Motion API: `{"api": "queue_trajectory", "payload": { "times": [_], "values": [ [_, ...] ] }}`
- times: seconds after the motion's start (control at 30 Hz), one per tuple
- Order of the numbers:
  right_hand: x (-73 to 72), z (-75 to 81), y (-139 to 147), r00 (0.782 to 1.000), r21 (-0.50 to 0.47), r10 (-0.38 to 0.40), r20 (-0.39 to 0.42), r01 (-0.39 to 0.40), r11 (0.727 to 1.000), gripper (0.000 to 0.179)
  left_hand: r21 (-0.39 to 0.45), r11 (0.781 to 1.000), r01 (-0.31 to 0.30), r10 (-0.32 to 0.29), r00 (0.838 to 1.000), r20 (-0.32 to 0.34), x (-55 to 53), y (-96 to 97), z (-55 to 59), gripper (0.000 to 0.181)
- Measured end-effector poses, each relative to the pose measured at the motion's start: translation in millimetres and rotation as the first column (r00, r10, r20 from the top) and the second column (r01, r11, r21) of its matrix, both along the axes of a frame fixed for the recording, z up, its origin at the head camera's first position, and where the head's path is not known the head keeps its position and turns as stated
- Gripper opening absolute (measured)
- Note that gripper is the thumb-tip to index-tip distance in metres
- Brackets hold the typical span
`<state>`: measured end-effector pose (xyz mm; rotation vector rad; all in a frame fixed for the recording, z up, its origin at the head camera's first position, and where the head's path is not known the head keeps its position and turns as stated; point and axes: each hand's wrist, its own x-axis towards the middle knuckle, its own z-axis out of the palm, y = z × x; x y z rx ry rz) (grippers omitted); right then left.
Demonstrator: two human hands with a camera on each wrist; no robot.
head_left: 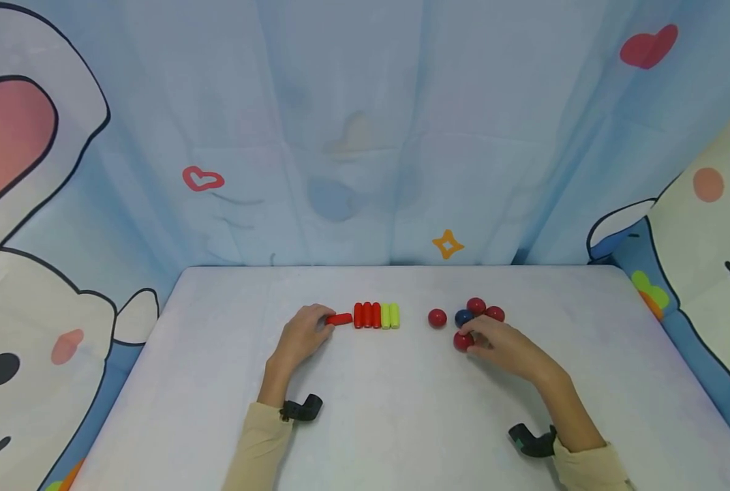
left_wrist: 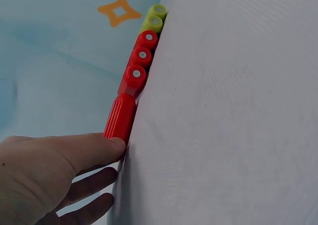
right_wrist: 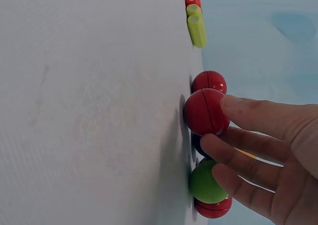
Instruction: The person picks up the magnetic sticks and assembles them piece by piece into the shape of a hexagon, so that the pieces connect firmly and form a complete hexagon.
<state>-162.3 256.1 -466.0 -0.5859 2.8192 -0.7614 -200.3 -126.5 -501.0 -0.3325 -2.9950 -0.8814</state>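
My left hand (head_left: 303, 335) pinches one end of a red magnetic rod (left_wrist: 120, 116) between thumb and fingers. The rod lies crosswise, its other end close to a row of side-by-side rods: red rods (head_left: 367, 315) and two yellow-green rods (head_left: 390, 316), with metal discs in their ends. On the right, my right hand (head_left: 512, 346) holds a red ball (right_wrist: 204, 111) between thumb and fingertips, low over the table. Around it are a blue ball (head_left: 463, 318), more red balls (head_left: 437, 318) and a green ball (right_wrist: 207, 183), which the right hand hides in the head view.
Everything lies on a white-covered table (head_left: 401, 409). Behind it hangs a pale blue curtain (head_left: 365, 136) with cartoon prints, reaching the table's back edge. Black wrist cameras (head_left: 303, 408) are strapped at both sleeves.
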Motion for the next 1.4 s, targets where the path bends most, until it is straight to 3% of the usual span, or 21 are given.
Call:
{"api": "queue_trajectory", "payload": {
  "times": [0.23,0.63,0.77,0.9,1.0,1.13,1.27,1.4],
  "values": [
    [0.0,-3.2,-4.6,0.999,-0.012,0.019,0.034,-0.019,1.000,0.032,0.118,0.993,-0.018,0.010,0.998,0.065,1.2,-6.4,-0.2,0.028],
    [-0.4,-8.1,-8.5,0.999,-0.037,0.037,0.037,-0.036,0.999,0.032,0.260,0.966,-0.001,-0.020,0.997,0.075,-0.1,-14.5,-4.3,0.027],
    [-0.3,-9.2,-13.4,0.999,-0.116,0.016,0.032,-0.013,0.993,0.034,0.331,0.944,-0.002,-0.019,0.998,0.059,0.2,-14.5,-5.4,0.029],
    [-1.7,-13.9,-19.6,0.999,-0.262,0.008,-0.044,-0.019,0.965,0.036,0.404,0.914,-0.039,0.012,0.997,0.070,0.5,-13.1,-7.8,0.029],
    [-1.2,-18.6,-25.1,0.998,-0.368,0.004,-0.058,-0.025,0.929,0.035,0.509,0.859,-0.058,-0.005,0.993,0.121,1.5,-9.9,-10.4,0.030],
    [4.1,-23.4,-41.9,0.994,-0.492,-0.033,0.100,0.078,0.867,0.040,0.655,0.749,-0.098,-0.058,0.975,0.213,6.8,-6.9,-13.9,0.035],
    [8.4,-27.7,-63.2,0.951,-0.556,-0.084,0.299,0.245,0.794,0.048,0.756,0.624,-0.198,-0.054,0.954,0.294,14.2,-3.5,-14.9,0.038],
    [8.2,-30.5,-76.1,0.913,-0.574,-0.147,0.380,0.358,0.737,0.050,0.840,0.501,-0.208,-0.093,0.952,0.291,19.9,5.5,-13.5,0.040]
  ]
}}
